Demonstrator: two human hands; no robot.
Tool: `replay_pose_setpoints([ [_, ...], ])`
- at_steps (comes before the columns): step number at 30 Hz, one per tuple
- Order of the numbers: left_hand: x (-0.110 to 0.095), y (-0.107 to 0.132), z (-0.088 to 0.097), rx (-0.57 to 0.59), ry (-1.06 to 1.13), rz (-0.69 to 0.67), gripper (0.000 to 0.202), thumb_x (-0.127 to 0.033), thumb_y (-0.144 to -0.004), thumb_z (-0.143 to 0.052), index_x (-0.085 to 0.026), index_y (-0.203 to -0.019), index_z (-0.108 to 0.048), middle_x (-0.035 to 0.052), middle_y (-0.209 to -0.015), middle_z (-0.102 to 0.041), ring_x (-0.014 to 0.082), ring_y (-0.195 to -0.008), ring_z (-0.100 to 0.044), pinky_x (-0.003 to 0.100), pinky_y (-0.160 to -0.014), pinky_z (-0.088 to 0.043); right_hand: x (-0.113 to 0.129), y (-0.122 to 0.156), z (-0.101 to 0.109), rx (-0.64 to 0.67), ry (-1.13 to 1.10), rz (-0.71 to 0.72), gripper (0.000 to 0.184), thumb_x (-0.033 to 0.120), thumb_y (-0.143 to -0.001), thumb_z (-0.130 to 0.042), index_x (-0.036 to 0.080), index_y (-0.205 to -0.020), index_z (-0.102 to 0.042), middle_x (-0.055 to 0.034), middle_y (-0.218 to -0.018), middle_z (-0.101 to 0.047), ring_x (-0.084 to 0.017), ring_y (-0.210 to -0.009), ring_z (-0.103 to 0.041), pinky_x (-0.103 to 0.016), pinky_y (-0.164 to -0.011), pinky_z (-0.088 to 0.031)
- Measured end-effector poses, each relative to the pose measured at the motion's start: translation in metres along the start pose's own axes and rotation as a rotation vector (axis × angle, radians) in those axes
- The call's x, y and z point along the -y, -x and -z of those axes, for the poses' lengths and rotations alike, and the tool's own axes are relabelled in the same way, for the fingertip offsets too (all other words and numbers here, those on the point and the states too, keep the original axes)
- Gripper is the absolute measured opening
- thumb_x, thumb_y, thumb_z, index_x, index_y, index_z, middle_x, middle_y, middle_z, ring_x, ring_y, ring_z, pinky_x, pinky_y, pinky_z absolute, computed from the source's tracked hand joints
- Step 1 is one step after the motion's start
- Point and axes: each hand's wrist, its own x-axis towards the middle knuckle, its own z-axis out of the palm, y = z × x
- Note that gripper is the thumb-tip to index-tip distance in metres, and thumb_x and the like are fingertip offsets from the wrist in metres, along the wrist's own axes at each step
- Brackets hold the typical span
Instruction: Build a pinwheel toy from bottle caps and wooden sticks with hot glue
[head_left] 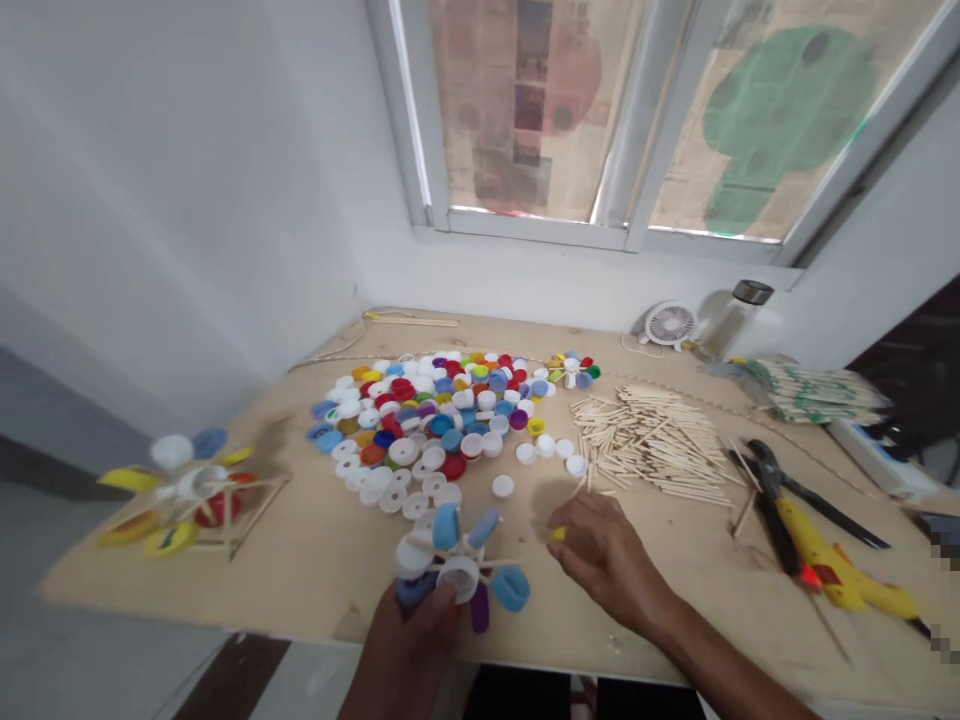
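Note:
My left hand (pixel 409 640) grips a small wheel made of bottle caps and sticks (pixel 461 565) at the table's near edge; its caps are white, blue and purple. My right hand (pixel 604 560) hovers just right of the wheel and pinches a small yellow piece (pixel 558 534) between thumb and fingers. A heap of coloured bottle caps (pixel 442 415) lies behind the wheel. A pile of short wooden sticks (pixel 652 440) lies behind my right hand.
A finished cap-and-stick wheel on a frame (pixel 184 495) stands at the table's left edge. A yellow glue gun (pixel 832 565) and black pliers (pixel 772 480) lie at right. A small white fan (pixel 669 324), a bottle (pixel 731 315) and a bundle of packs (pixel 814 393) sit near the wall.

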Motion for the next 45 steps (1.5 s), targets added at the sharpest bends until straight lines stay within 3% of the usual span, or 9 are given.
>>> replay_pose_setpoints([
  [6, 0.013, -0.001, -0.016, 0.058, -0.087, 0.033, 0.042, -0.039, -0.041, -0.088, -0.017, -0.074, -0.073, 0.0049, -0.076, -0.075, 0.0265, -0.084, -0.069, 0.037, -0.082, -0.054, -0.011, 0.031, 0.001, -0.041, 0.019, -0.032, 0.014, 0.015, -0.088, -0.051, 0.021, -0.079, -0.060, 0.0003, -0.079, -0.066, -0.017, -0.082, -0.059, -0.034, -0.081, -0.038],
  [14, 0.022, 0.005, -0.030, 0.097, -0.163, 0.043, 0.033, -0.032, -0.051, -0.087, -0.015, -0.077, -0.075, 0.0069, -0.078, -0.076, 0.0241, -0.086, -0.069, 0.031, -0.081, -0.055, -0.023, 0.078, 0.024, -0.143, 0.089, -0.074, 0.014, 0.019, -0.091, -0.048, 0.022, -0.101, -0.058, -0.0044, -0.092, -0.066, -0.020, -0.089, -0.060, -0.037, -0.081, -0.044],
  [18, 0.026, 0.000, -0.029, 0.136, -0.187, 0.015, 0.031, -0.035, -0.052, -0.086, -0.015, -0.074, -0.075, 0.0062, -0.079, -0.075, 0.0213, -0.081, -0.069, 0.027, -0.075, -0.056, -0.010, 0.099, 0.014, -0.062, 0.183, 0.063, 0.042, 0.029, -0.090, -0.053, 0.022, -0.131, -0.045, -0.0098, -0.126, -0.058, -0.025, -0.116, -0.051, -0.042, -0.096, -0.042],
  [21, 0.027, -0.001, -0.028, 0.142, -0.198, 0.033, 0.033, -0.035, -0.050, -0.087, -0.014, -0.073, -0.075, 0.0060, -0.077, -0.075, 0.0203, -0.078, -0.069, 0.026, -0.074, -0.056, -0.004, 0.101, -0.002, 0.002, 0.284, 0.188, 0.039, 0.027, -0.092, -0.052, 0.022, -0.130, -0.048, -0.0081, -0.132, -0.056, -0.026, -0.122, -0.048, -0.044, -0.103, -0.037],
  [28, 0.023, 0.003, -0.037, 0.093, -0.226, 0.047, 0.035, -0.036, -0.047, -0.088, -0.014, -0.071, -0.075, 0.0061, -0.075, -0.075, 0.0193, -0.074, -0.069, 0.023, -0.070, -0.057, -0.009, 0.089, -0.007, 0.020, 0.326, 0.079, 0.034, 0.019, -0.093, -0.050, 0.022, -0.127, -0.053, -0.0071, -0.132, -0.057, -0.026, -0.125, -0.046, -0.048, -0.107, -0.034],
  [33, 0.022, 0.001, -0.040, 0.047, -0.332, 0.052, 0.036, -0.035, -0.043, -0.088, -0.017, -0.072, -0.074, 0.0040, -0.072, -0.075, 0.0228, -0.076, -0.070, 0.026, -0.067, -0.058, -0.017, 0.095, 0.020, -0.077, 0.410, 0.005, 0.042, 0.017, -0.092, -0.048, 0.022, -0.134, -0.048, -0.0101, -0.134, -0.056, -0.025, -0.126, -0.047, -0.047, -0.104, -0.038],
  [39, 0.020, -0.003, -0.039, 0.015, -0.395, 0.040, 0.035, -0.030, -0.043, -0.088, -0.018, -0.074, -0.075, 0.0019, -0.074, -0.076, 0.0192, -0.074, -0.069, 0.022, -0.067, -0.055, -0.085, 0.166, 0.091, -0.397, 0.683, -0.122, 0.040, 0.017, -0.089, -0.046, 0.017, -0.129, -0.051, -0.0156, -0.128, -0.058, -0.028, -0.118, -0.055, -0.047, -0.095, -0.045],
  [42, 0.020, -0.004, -0.038, 0.013, -0.362, 0.024, 0.036, -0.028, -0.043, -0.088, -0.017, -0.074, -0.074, 0.0019, -0.071, -0.075, 0.0194, -0.075, -0.069, 0.023, -0.069, -0.054, -0.122, 0.208, 0.129, -0.372, 0.816, -0.226, 0.042, 0.020, -0.087, -0.047, 0.017, -0.129, -0.051, -0.0154, -0.123, -0.061, -0.029, -0.109, -0.060, -0.046, -0.092, -0.048],
  [45, 0.023, -0.006, -0.035, 0.061, -0.325, 0.006, 0.039, -0.033, -0.045, -0.088, -0.015, -0.077, -0.074, 0.0046, -0.074, -0.076, 0.0220, -0.079, -0.069, 0.027, -0.072, -0.053, -0.156, 0.229, 0.151, -0.256, 0.859, -0.206, 0.042, 0.025, -0.087, -0.048, 0.019, -0.128, -0.053, -0.0135, -0.121, -0.063, -0.027, -0.101, -0.065, -0.042, -0.087, -0.051],
])
